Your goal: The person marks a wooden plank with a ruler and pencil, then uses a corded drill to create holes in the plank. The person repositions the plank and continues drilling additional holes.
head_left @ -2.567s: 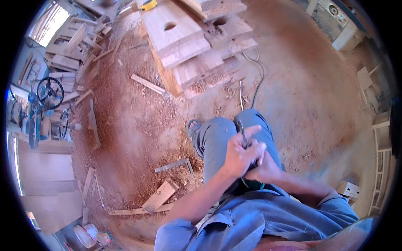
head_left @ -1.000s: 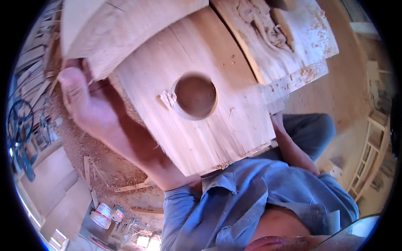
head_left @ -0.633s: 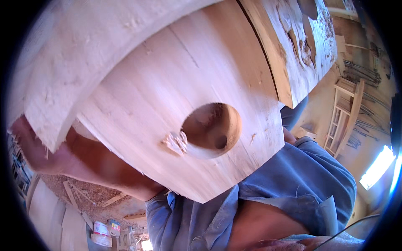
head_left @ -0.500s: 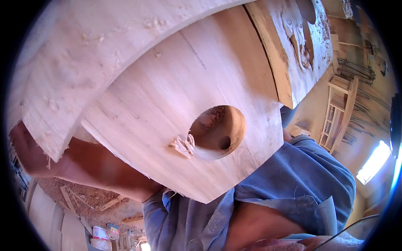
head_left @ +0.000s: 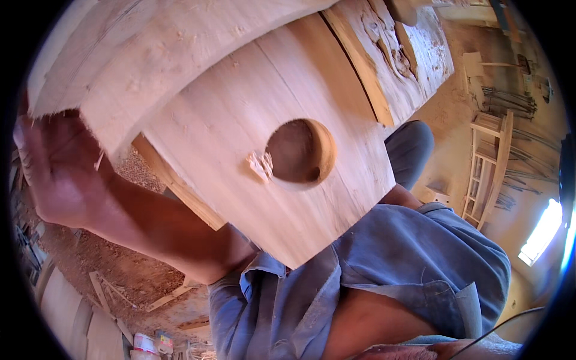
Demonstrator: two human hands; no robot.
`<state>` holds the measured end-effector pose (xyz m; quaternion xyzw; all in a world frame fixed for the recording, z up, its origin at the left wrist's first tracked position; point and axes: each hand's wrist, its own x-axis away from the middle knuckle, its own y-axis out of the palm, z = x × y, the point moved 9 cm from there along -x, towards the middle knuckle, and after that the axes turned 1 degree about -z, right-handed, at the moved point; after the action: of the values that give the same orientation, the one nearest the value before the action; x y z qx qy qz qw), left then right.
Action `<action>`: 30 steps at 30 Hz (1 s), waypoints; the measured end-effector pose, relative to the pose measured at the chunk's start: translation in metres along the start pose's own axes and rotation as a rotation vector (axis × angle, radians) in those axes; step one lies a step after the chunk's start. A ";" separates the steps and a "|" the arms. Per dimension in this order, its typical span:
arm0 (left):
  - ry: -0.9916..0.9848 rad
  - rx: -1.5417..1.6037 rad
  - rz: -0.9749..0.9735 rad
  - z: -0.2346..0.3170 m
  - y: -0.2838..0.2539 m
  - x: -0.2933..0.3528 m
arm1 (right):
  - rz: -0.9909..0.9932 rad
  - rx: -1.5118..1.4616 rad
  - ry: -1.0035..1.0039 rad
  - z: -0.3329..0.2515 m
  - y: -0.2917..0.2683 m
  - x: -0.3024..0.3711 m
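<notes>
A large pale wooden workpiece (head_left: 222, 138) fills the upper middle, tilted in front of my body. It has a curved thick rim (head_left: 162, 66), a flat face with a round hole (head_left: 300, 153), and a rough, gouged block (head_left: 396, 54) at upper right. A curled wood shaving (head_left: 261, 166) sits at the hole's left edge. My left hand (head_left: 63, 165) grips the workpiece's left end, with its fingers partly hidden behind the wood. My right forearm passes behind the workpiece. A thumb-like rounded shape, apparently of my right hand (head_left: 405, 12), lies over the block's top edge.
Sawdust and wood strips (head_left: 168, 297) cover the floor at lower left, near white tubs (head_left: 144, 343). A wooden rack (head_left: 487, 159) and thin rods stand at the right, beside a bright window (head_left: 540, 233). My bent knee (head_left: 411, 150) shows behind the workpiece.
The workpiece has shifted up and slightly left and turned a little. More of my left hand and forearm shows, and my knee has come into view.
</notes>
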<state>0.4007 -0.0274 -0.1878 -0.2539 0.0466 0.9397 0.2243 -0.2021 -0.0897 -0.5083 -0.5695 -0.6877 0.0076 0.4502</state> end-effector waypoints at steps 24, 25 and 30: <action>-0.179 0.312 -0.435 0.150 0.038 0.406 | -0.447 -0.302 -0.498 -0.125 -0.059 0.213; -0.352 0.383 -0.530 0.149 0.051 0.425 | -0.444 -0.350 -0.472 -0.129 -0.068 0.227; -0.372 0.561 -0.628 0.205 0.058 0.413 | -0.467 -0.417 -0.605 -0.131 -0.087 0.291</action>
<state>-0.0363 0.1264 -0.2175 -0.0121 0.1787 0.8069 0.5628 -0.1721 0.0437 -0.2077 -0.4494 -0.8859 -0.0670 0.0936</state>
